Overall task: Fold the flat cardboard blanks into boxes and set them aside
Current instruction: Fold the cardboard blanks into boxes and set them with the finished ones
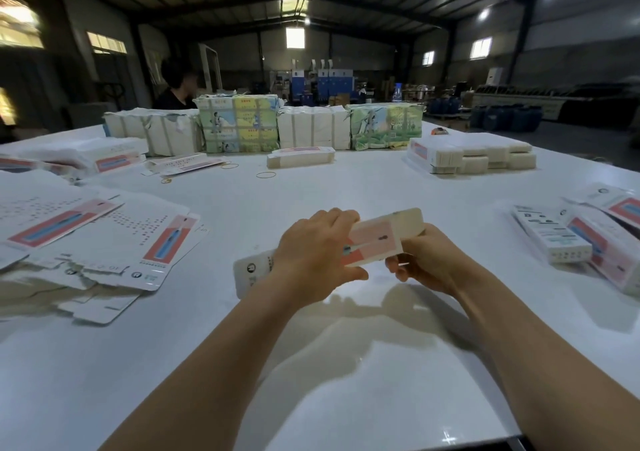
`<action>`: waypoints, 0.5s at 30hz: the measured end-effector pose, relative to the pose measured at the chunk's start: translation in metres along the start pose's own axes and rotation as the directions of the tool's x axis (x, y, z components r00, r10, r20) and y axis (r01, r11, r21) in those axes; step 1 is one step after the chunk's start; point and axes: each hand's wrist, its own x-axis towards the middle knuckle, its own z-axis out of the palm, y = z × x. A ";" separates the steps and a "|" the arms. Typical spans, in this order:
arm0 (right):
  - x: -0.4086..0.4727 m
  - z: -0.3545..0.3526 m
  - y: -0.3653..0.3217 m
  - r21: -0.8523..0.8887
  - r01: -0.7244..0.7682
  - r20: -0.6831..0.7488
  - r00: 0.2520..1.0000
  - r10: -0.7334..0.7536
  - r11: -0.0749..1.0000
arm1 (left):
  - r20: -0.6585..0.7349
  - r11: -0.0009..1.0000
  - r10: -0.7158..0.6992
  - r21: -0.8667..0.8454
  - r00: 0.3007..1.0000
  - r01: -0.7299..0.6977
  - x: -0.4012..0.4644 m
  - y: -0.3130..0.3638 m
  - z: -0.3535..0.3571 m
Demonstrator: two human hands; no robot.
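While my left hand (313,249) and right hand (420,260) each hold a curled grip on one half-formed box (372,242) above the tabletop (346,190), its ends look unfinished. Flat blanks (104,239) wait left; folded boxes (571,239) lie right; bundled stock (239,123) beyond.

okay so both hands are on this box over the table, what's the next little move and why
Probably tuck in the end flap by the right hand. The box already looks formed, the left hand grips its middle, and the flap at its right end still looks open. Then it can join the finished boxes on the right.
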 end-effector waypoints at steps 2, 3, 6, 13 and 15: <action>0.001 -0.001 0.003 -0.018 -0.017 -0.024 1.000 0.017 1.000 | -0.006 0.999 -0.026 0.032 1.000 0.026 0.002 0.000 -0.001; 0.001 -0.002 0.004 -0.023 -0.034 -0.020 0.999 0.034 0.999 | 0.005 0.998 -0.046 0.035 0.999 0.046 0.002 0.000 -0.001; 0.001 0.003 0.000 0.041 -0.094 -0.056 0.994 0.096 0.995 | 0.057 0.990 -0.144 -0.003 0.988 0.144 0.004 0.000 -0.001; 0.001 0.018 0.002 -0.371 0.271 -0.619 0.641 -0.454 0.888 | 0.096 0.922 -0.369 -0.092 0.925 0.377 0.010 -0.006 -0.004; 0.002 0.028 0.007 -0.594 0.246 -0.485 0.650 -0.585 0.766 | 0.133 0.916 -0.369 -0.118 0.920 0.385 0.009 -0.004 -0.002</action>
